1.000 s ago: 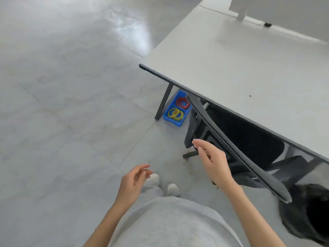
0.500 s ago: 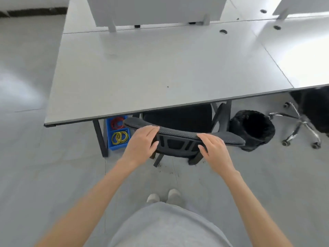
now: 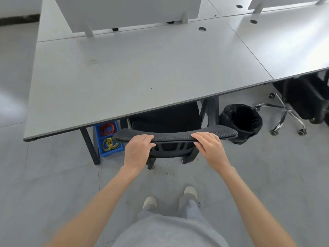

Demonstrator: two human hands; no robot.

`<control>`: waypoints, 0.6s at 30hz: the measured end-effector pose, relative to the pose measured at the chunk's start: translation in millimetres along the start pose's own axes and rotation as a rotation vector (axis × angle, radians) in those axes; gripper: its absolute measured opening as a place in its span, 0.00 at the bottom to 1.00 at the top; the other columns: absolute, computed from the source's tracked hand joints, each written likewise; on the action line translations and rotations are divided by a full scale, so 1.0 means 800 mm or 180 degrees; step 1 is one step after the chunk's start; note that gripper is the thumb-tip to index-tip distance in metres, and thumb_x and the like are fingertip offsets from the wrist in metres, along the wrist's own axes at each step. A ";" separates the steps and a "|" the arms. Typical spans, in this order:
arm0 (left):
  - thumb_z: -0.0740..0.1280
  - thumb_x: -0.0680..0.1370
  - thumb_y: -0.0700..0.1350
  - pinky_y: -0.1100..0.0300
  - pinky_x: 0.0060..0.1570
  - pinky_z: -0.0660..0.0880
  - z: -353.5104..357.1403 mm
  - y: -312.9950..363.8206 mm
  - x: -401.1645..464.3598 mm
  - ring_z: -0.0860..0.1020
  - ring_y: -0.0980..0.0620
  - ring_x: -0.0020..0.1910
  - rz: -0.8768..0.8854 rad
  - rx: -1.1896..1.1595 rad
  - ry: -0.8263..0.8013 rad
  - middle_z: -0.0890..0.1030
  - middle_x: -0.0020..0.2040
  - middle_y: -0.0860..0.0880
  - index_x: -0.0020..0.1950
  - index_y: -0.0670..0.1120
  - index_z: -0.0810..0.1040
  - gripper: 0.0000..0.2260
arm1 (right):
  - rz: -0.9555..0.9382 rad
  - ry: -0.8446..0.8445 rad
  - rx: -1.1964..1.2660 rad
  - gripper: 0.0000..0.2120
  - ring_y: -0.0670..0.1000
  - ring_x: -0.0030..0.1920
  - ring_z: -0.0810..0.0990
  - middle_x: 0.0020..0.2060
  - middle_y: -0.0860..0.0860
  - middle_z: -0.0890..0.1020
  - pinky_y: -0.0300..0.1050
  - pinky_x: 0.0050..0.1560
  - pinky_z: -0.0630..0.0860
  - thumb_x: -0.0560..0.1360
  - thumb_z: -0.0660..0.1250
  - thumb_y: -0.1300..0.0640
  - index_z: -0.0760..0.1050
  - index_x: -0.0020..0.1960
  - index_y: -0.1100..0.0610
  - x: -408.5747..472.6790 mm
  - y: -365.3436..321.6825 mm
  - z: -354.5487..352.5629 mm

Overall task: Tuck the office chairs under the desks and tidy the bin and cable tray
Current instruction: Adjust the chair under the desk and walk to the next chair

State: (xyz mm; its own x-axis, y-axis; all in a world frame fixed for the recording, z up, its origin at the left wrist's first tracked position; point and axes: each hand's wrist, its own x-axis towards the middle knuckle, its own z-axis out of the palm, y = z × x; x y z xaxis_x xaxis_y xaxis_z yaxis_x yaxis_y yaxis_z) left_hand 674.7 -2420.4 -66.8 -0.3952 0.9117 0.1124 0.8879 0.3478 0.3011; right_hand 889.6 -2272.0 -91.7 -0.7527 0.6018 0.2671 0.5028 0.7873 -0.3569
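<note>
A black mesh office chair stands in front of me with its seat under the grey desk. Only the top of its backrest sticks out past the desk edge. My left hand grips the left part of the backrest top, fingers over it and thumb beneath. My right hand grips the right part the same way. A bin lined with a black bag stands on the floor right of the chair. A blue cable tray with red and yellow coils sits by the left desk leg.
A second black chair on a chrome wheeled base stands partly under the neighbouring desk at the right. A grey divider panel runs along the desk's far side. My feet are on bare grey floor behind the chair.
A second ago I faced the desk corner with both hands free. Both hands have since taken hold of the backrest top, and I now face the desk squarely.
</note>
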 end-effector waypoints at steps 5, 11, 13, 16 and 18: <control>0.78 0.62 0.42 0.58 0.37 0.80 0.023 0.046 -0.001 0.83 0.47 0.39 -0.0206 -0.0019 0.0255 0.85 0.40 0.45 0.46 0.41 0.83 0.15 | -0.0334 -0.0045 -0.0008 0.14 0.48 0.53 0.77 0.51 0.50 0.82 0.40 0.59 0.67 0.78 0.58 0.54 0.78 0.57 0.57 0.008 0.055 -0.020; 0.78 0.63 0.43 0.59 0.39 0.80 0.053 0.107 -0.004 0.83 0.48 0.40 -0.0568 -0.0022 0.0549 0.85 0.42 0.46 0.48 0.41 0.83 0.15 | -0.0678 -0.0192 -0.0152 0.18 0.49 0.54 0.78 0.52 0.48 0.82 0.43 0.61 0.64 0.79 0.53 0.49 0.78 0.56 0.56 0.024 0.129 -0.050; 0.77 0.65 0.44 0.58 0.42 0.79 0.056 0.121 -0.001 0.83 0.47 0.42 -0.0668 -0.0019 0.0618 0.85 0.43 0.46 0.49 0.41 0.83 0.15 | -0.0657 -0.0211 -0.0183 0.19 0.50 0.55 0.78 0.52 0.49 0.82 0.44 0.61 0.65 0.79 0.53 0.48 0.78 0.56 0.56 0.031 0.158 -0.061; 0.75 0.68 0.43 0.49 0.52 0.76 0.059 0.136 -0.003 0.82 0.46 0.47 -0.0857 0.0151 0.0608 0.84 0.47 0.45 0.53 0.42 0.81 0.15 | -0.0815 -0.0311 -0.0225 0.18 0.52 0.53 0.80 0.51 0.50 0.83 0.45 0.58 0.69 0.78 0.55 0.49 0.79 0.55 0.57 0.041 0.184 -0.071; 0.75 0.68 0.40 0.48 0.54 0.75 0.059 0.139 -0.007 0.82 0.46 0.47 -0.0981 0.0226 0.0673 0.84 0.48 0.45 0.53 0.41 0.81 0.14 | -0.0902 -0.0303 -0.0191 0.18 0.53 0.51 0.81 0.49 0.50 0.83 0.46 0.56 0.71 0.77 0.56 0.49 0.79 0.54 0.58 0.041 0.184 -0.071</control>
State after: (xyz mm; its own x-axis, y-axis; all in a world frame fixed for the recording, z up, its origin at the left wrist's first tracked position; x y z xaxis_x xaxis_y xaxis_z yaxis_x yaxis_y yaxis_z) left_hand 786.7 -2376.4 -78.9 -0.6796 0.6992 0.2219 0.7309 0.6197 0.2858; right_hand 962.9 -2128.4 -84.7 -0.9016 0.3439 0.2624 0.2891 0.9303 -0.2258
